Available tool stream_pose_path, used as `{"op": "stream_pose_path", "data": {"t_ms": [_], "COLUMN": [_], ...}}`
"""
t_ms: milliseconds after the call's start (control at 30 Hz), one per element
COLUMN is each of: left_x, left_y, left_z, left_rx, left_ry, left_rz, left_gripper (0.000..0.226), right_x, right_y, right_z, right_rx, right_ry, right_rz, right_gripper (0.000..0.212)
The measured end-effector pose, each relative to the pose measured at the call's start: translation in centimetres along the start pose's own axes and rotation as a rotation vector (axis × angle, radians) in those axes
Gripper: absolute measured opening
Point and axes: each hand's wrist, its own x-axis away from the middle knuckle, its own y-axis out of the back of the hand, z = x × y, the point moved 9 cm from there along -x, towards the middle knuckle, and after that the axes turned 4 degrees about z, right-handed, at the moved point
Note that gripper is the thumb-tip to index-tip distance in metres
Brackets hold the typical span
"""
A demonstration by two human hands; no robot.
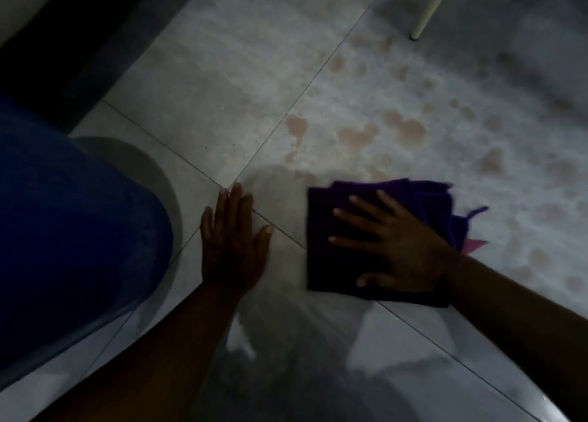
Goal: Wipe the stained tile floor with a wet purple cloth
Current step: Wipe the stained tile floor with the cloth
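Purple cloth (324, 262) flat under right hand (401, 246) grip, fingers spread.

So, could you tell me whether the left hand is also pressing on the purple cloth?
No, the left hand lies flat on bare tile beside the purple cloth; only the right hand rests on it.

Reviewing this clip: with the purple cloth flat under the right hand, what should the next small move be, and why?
Probably push the purple cloth forward, away from the body, into the pinkish stains just beyond its far edge. The right hand lies flat on the cloth, the left hand braces on the tile floor, and those spots look unwiped.
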Motion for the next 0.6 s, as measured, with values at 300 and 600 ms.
{"op": "stream_pose_path", "data": {"t_ms": [300,600], "left_x": [0.0,2.3], "left_y": [0.1,2.1], "left_z": [-0.4,3.6], "left_rx": [-0.064,0.136], "left_ry": [0.005,0.372], "left_rz": [-0.044,-0.354], "left_gripper": [0.067,0.065], "right_x": [-8.7,-29.2], "right_y": [4.6,6.3], "right_z": [-13.6,-0.3], "right_rx": [-0.025,0.045], "right_ry": [-0.498,-0.154], "right_rz": [0.029,0.059], "right_gripper": [0.087,0.082]}}
